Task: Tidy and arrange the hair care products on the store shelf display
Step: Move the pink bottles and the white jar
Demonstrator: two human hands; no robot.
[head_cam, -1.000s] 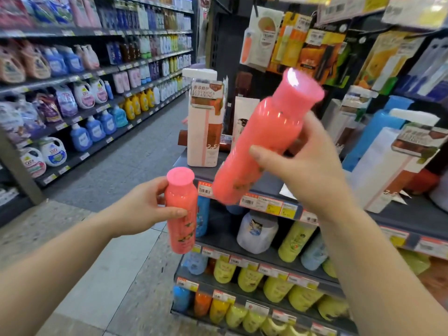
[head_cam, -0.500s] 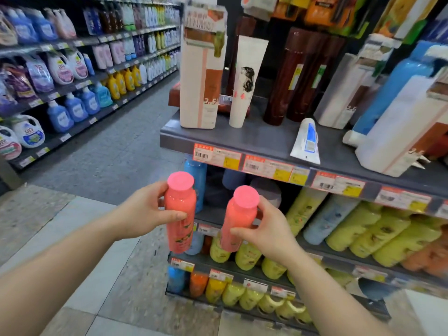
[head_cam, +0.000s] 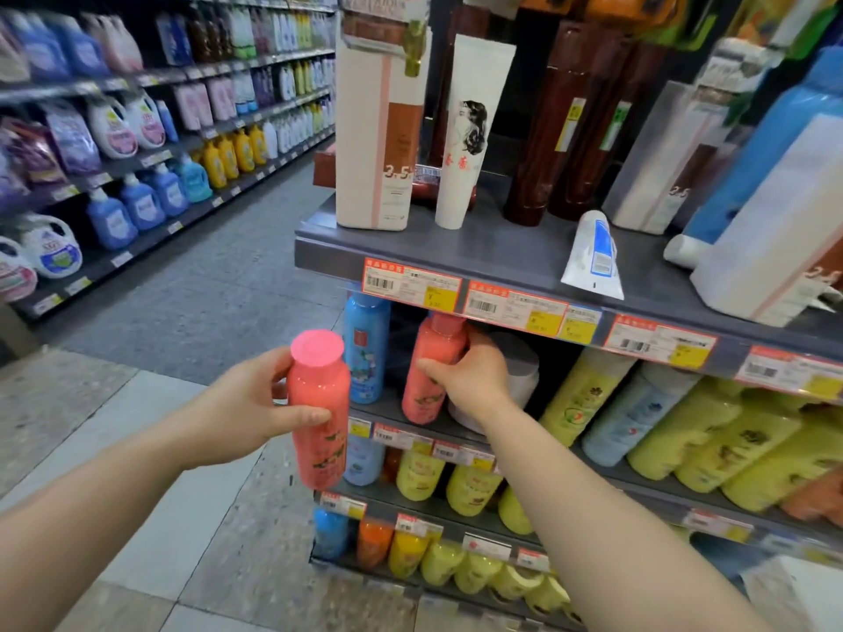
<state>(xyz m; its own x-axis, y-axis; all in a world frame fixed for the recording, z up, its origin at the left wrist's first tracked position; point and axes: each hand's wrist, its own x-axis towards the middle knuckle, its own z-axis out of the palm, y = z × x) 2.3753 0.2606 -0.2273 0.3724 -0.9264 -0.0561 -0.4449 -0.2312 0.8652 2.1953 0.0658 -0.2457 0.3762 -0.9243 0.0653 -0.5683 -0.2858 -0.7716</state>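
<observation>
Both grips closed on bottles: left hand (head_cam: 241,405) wraps a pink bottle (head_cam: 319,412), thumb across the front, fingers curled behind, held upright in the open aisle just off the shelf corner; right hand (head_cam: 472,376) grips a second pink bottle (head_cam: 433,367) from its right side, thumb on the front, fingers round the back. Bottles look the same, salmon-pink body, brighter pink flat cap, small green and orange print low on the body. Second pink bottle is on the second shelf (head_cam: 401,415), upright or slightly tilted, cap tucked under the price tag strip (head_cam: 511,303) of the top shelf (head_cam: 502,248); base seems at the shelf, contact not clear. Blue bottle (head_cam: 367,348) stands just left of it, white tub (head_cam: 515,380) just behind the right hand. Left forearm comes in from lower left, right forearm from lower right, reaching into the shelf. Yellow bottles (head_cam: 588,394) lean in a row further right on the same shelf. Top shelf has a tall white carton (head_cam: 378,130), white tube (head_cam: 470,130), brown bottles (head_cam: 561,116) and a small white and blue tube (head_cam: 593,253) lying near the front edge. Aisle floor (head_cam: 196,312) open to the left, detergent shelves (head_cam: 114,152) beyond
</observation>
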